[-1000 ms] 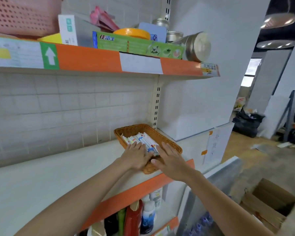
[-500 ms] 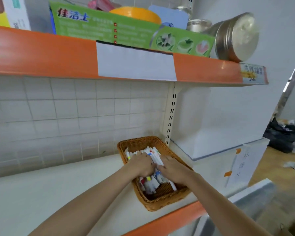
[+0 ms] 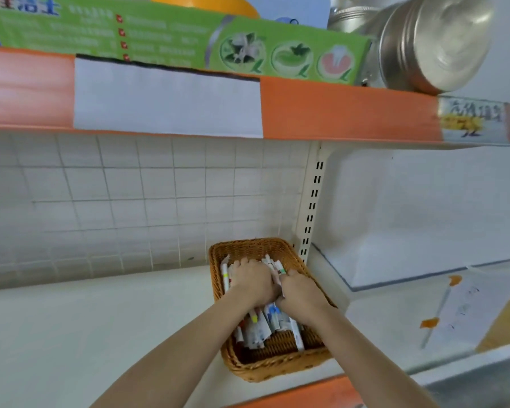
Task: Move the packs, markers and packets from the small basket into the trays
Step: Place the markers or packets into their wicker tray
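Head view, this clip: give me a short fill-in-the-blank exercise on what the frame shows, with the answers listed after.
1. Both hands, the left hand and the right hand, are down inside the woven ____.
2. The basket stands on the white ____.
3. The white markers lie ____ the basket.
4. On the upper shelf, the metal tin lies right of a long ____ box.

Answers: basket; shelf; inside; green

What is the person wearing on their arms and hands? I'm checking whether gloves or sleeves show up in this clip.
Nothing that shows. The left hand and right hand are bare, with no gloves, rings or watch visible. Both forearms are uncovered up to the bottom edge of the picture, so no sleeve is in view.
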Demonstrator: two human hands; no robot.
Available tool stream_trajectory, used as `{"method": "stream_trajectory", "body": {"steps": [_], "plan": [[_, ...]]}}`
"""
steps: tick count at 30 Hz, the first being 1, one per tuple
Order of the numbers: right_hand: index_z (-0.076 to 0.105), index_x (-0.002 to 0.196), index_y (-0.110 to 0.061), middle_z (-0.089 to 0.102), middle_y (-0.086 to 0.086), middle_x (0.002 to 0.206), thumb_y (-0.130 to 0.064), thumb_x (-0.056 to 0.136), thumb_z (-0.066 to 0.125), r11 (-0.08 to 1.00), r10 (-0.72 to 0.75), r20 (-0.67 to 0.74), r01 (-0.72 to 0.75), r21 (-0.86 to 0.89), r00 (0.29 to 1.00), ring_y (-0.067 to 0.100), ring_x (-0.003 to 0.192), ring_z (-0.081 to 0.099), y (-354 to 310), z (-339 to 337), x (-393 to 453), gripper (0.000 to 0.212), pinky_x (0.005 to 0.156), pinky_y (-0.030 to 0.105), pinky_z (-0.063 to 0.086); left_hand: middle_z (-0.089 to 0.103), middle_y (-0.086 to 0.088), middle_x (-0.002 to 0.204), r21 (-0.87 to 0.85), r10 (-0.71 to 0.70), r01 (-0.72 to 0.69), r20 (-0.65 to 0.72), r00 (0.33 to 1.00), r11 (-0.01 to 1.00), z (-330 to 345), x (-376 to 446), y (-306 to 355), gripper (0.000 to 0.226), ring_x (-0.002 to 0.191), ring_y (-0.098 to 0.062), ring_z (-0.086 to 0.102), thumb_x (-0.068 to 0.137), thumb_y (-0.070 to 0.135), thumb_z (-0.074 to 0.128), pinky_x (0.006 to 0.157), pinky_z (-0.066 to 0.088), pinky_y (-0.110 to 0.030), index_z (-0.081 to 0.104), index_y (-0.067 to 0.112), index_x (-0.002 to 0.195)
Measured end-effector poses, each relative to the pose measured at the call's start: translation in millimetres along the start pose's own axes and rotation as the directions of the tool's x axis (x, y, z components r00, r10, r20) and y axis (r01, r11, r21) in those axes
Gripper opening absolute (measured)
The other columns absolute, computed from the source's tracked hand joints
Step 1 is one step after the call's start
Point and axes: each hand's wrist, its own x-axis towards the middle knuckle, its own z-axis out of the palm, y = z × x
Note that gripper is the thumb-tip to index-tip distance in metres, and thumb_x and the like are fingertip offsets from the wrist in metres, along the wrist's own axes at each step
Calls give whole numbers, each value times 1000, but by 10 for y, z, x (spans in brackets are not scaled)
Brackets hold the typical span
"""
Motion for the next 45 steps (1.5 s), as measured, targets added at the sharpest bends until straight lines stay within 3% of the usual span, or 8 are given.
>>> {"method": "stream_trajectory", "body": {"steps": [11,16,20,27,32,35,41,45], "plan": [[48,134,-14,52,11,123,-13,89,56,984,-2,-160,30,174,987,29,107,57,68,61,27,46,86,34,46,67,-8,107,-162,-75,81,40,996,983,7,71,5,36,108,-26,58,86,52,55,97,39,-37,62,17,83],[44,129,-11,65,11,110,-18,94,54,970,44,-247,18,241,968,26,98,62,79,61,37,37,67,27,43,68,-10,100,-198,-86,77,-37,996,977,34,25,-19,35,99,-27,61,92,43,49,84,41,-34,62,11,86],[38,122,-6,66,10,104,-23,99,49,964,41,-301,41,261,953,24,83,61,71,15,1,31,44,17,23,64,-14,106,-333,-99,61,-96,991,941,23,-31,-17,33,99,-31,61,97,37,44,82,47,-38,54,6,104],[41,119,-11,66,12,106,-31,101,42,967,-31,-213,83,242,976,31,90,64,35,-22,-13,27,60,32,37,61,-11,82,-431,-119,3,-244,962,902,-200,-297,-67,20,73,-26,56,98,25,42,59,37,-31,49,6,96],[41,128,-12,54,1,85,-26,101,40,948,-161,-174,202,247,971,23,78,52,-178,-207,-83,30,65,32,35,54,-5,72,-440,-245,102,-280,928,892,-306,-675,-284,20,71,-28,56,98,27,43,55,36,-32,48,8,92],[40,135,-15,54,3,90,-23,101,38,896,-276,-156,313,316,948,21,75,51,-446,-300,-152,35,62,33,36,57,-6,72,-488,-355,192,-268,895,852,-343,-959,-483,21,64,-25,56,97,28,42,47,38,-28,50,10,93],[46,137,-19,63,10,101,-23,101,39,798,-464,-157,488,353,872,27,86,59,-1143,-216,-375,37,62,32,39,62,-13,84,-511,-480,317,-226,847,799,-290,-1558,-985,22,74,-33,59,95,28,45,59,52,-38,54,8,100],[41,142,-24,58,13,122,-24,97,41,815,-477,-65,469,341,877,32,100,57,-1650,-120,-506,45,69,30,38,65,-14,92,-440,-526,399,-218,822,805,-283,-1948,-1417,23,79,-33,57,95,29,46,62,43,-34,52,9,104]]}}
